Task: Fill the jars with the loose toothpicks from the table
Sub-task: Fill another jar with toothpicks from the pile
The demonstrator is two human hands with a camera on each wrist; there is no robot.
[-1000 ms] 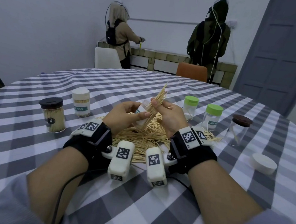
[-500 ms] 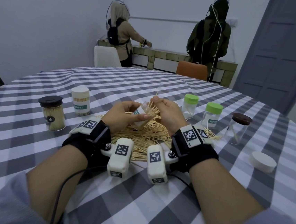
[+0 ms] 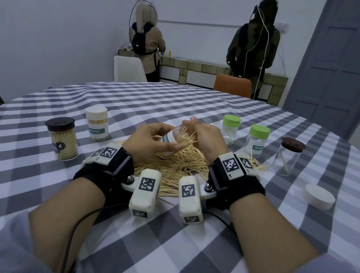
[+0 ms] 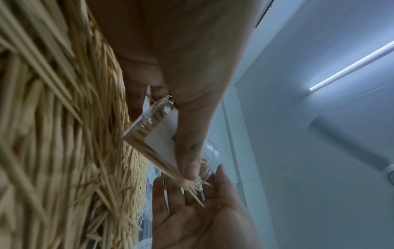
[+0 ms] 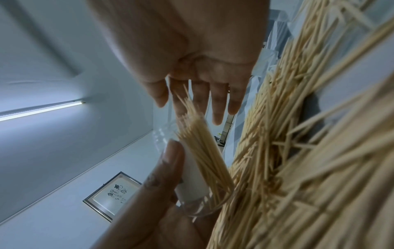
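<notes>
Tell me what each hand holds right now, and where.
Left hand grips the clear jar around its labelled side, tilted. Right hand holds nothing; its straight fingers press the protruding toothpicks.

Your left hand [image 3: 152, 141] covers most of the tilted jar [image 3: 171, 138], so you read only part of its label. Your right hand [image 3: 205, 138] hides the jar's mouth from the head view, at 3 o'clock of the jar. The toothpick pile [image 3: 171, 168] runs under both wrists and their cameras. In both wrist views the near toothpicks blur and run off the frame edges. The label on the green-lidded jar [image 3: 257, 143] at 2 o'clock is cut short by its curve
</notes>
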